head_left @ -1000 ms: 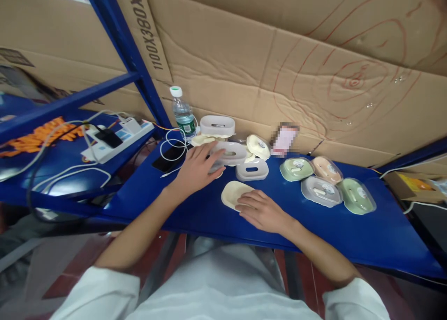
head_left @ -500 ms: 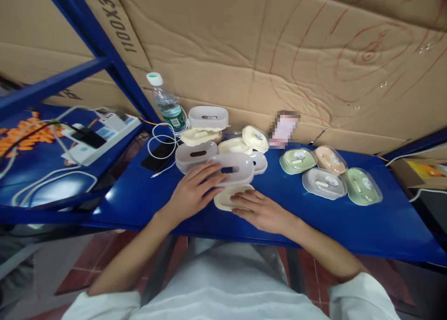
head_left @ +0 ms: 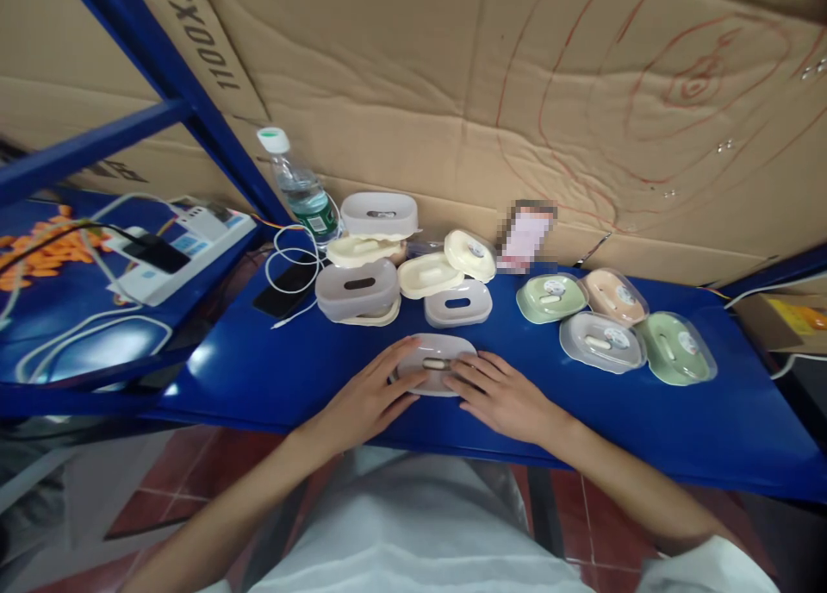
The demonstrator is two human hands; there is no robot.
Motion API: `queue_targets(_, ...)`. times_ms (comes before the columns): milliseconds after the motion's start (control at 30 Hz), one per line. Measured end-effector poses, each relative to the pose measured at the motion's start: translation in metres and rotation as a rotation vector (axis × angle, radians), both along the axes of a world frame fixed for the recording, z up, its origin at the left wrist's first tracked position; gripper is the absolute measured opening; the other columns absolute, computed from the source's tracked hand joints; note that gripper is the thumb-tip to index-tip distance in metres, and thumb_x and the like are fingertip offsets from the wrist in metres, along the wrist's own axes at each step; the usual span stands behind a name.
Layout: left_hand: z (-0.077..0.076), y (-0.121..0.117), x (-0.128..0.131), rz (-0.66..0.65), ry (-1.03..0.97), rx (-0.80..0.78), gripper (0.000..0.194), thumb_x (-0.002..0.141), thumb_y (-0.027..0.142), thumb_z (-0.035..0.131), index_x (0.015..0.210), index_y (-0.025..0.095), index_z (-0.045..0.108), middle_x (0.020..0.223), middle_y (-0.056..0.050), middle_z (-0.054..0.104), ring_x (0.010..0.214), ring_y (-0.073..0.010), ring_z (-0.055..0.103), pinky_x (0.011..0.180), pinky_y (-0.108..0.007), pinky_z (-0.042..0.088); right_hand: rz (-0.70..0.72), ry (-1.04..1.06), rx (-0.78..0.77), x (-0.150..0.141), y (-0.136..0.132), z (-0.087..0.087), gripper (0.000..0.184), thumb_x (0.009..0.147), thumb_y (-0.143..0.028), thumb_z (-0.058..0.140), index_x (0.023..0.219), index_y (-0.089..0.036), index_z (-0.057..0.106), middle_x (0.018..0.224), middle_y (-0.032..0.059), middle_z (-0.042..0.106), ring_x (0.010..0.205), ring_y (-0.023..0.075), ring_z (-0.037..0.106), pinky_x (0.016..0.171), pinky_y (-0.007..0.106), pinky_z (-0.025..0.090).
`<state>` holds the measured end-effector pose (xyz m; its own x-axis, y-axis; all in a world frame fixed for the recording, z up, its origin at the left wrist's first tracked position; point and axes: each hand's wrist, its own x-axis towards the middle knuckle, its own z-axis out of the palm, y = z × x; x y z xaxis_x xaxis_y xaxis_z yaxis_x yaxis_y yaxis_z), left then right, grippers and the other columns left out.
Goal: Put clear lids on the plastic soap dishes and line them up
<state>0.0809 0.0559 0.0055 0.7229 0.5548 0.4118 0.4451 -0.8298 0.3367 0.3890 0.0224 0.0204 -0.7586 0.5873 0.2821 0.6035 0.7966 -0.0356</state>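
A grey oval plastic dish [head_left: 445,345] with a slot in its middle lies near the table's front edge. A cream piece shows through the slot; how much of it lies beneath is hidden. My left hand [head_left: 373,396] grips the dish's left end, fingers bent over the rim. At the other end, the fingers of my right hand [head_left: 507,396] rest on the dish and hold it too. Just behind lie another grey dish [head_left: 475,307], a cream dish [head_left: 430,274] and a taller grey dish [head_left: 357,291] stacked on a cream one.
Several finished-looking lidded boxes, including a green box [head_left: 678,349], stand at the right. A water bottle [head_left: 303,198], white cable [head_left: 275,261] and black phone [head_left: 284,287] are at the back left. A cardboard wall [head_left: 388,84] bounds the table [head_left: 258,377] behind.
The grey dish in my left hand has come down and toward me, over the cream piece. My right hand has shifted to the grey dish's right end.
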Motion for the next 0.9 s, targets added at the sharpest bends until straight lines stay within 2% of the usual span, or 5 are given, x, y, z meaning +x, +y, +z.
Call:
queue_targets(100,-0.004,0.003,-0.002,0.011,-0.017,-0.016,0.047,0.103,0.015,0.067,0.148,0.026,0.063,0.172,-0.017,0.044,0.162,-0.0369,0.042,0.125,-0.059,0.051,0.045,0.036,0.029,0.002,0.008,0.001,0.038,0.107,-0.019,0.063,0.145,-0.021,0.068,0.146,0.0107,0.072,0.14,0.0268,0.063,0.121,0.048,0.05)
queue_targets(267,-0.01,0.003,-0.011,0.059,-0.008,-0.002,0.044,0.105,0.02,0.065,0.149,0.027,0.063,0.171,-0.016,0.046,0.161,-0.0357,0.044,0.122,-0.056,0.054,0.022,0.121,0.064,0.0,0.012,-0.001,0.035,0.109,-0.023,0.062,0.142,-0.025,0.07,0.146,0.0082,0.072,0.139,0.0249,0.064,0.121,0.046,0.05)
queue_targets(600,0.003,0.015,-0.007,-0.034,0.084,0.09,0.033,0.106,0.026,0.064,0.138,0.024,0.07,0.148,-0.013,0.07,0.146,-0.0316,0.062,0.119,-0.051,0.058,0.034,-0.016,0.182,-0.001,0.004,-0.01,0.041,0.109,-0.015,0.058,0.149,-0.02,0.065,0.142,0.0103,0.075,0.136,0.0234,0.066,0.119,0.044,0.052)
queue_targets(800,-0.01,0.002,-0.003,0.028,0.002,0.171,0.033,0.105,0.024,0.065,0.138,0.019,0.069,0.149,-0.014,0.069,0.148,-0.0326,0.061,0.12,-0.052,0.057,0.055,-0.013,0.185,-0.006,0.003,-0.012,0.039,0.109,-0.016,0.058,0.147,-0.018,0.066,0.138,0.0106,0.077,0.132,0.0231,0.068,0.116,0.043,0.054)
queue_targets(900,-0.014,0.0,-0.004,0.032,-0.005,0.221,0.033,0.106,0.026,0.066,0.138,0.019,0.069,0.143,-0.014,0.073,0.141,-0.0316,0.067,0.12,-0.051,0.058,0.057,0.043,0.173,-0.008,0.004,-0.017,0.038,0.108,-0.017,0.058,0.146,-0.017,0.066,0.138,0.0113,0.077,0.132,0.0236,0.069,0.116,0.044,0.054)
